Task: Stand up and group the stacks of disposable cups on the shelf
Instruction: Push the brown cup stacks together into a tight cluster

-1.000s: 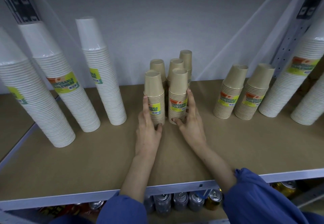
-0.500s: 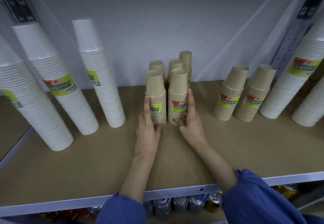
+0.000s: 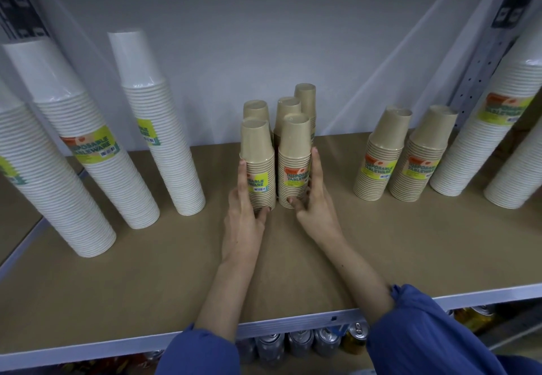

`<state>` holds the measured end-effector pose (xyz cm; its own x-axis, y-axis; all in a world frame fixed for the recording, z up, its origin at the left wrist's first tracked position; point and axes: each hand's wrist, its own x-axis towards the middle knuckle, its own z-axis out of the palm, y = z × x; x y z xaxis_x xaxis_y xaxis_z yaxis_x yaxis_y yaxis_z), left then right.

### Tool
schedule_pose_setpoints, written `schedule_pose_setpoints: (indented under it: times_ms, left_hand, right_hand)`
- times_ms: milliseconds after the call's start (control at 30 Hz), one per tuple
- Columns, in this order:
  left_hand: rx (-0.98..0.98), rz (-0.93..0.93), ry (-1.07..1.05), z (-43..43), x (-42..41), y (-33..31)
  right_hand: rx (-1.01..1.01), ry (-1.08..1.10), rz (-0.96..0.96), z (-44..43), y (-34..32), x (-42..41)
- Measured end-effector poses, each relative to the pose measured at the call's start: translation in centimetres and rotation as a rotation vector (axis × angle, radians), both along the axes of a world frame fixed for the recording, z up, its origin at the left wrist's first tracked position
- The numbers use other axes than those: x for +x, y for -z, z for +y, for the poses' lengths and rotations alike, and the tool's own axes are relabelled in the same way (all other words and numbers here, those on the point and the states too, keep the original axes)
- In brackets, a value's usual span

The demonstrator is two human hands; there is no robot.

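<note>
Two short brown cup stacks, the front-left stack (image 3: 258, 166) and the front-right stack (image 3: 294, 163), stand upright side by side at the middle of the shelf (image 3: 146, 272), just ahead of the rear brown stacks (image 3: 305, 101). The number behind is uncertain, since one is mostly hidden. The left hand (image 3: 243, 222) lays straight fingers along the outer side of the front-left stack, thumb touching its base; the right hand (image 3: 315, 207) mirrors this on the front-right stack. Neither hand is clenched: both press rather than clasp. Risks, as judged: pressure applied low and inward could rock a stack backwards into the rear group and fell several at once, and an uneven push could slide one stack ahead of the other. The brown pair (image 3: 378, 157) to the right stands well apart and ungrouped; reaching for it could brush the tall white stacks (image 3: 481, 154) just beside it.
</note>
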<state>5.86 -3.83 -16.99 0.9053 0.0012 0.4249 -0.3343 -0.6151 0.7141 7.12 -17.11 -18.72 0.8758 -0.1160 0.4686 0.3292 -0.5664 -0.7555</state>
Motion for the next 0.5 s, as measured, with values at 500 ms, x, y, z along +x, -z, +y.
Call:
schedule_pose_setpoints:
  times_ms: [500]
  left_hand:
    - [-0.009,-0.216,-0.023,-3.0,-3.4,0.2]
  right_hand:
    - [-0.012,0.357,-0.148,-5.5,-0.8,-4.5]
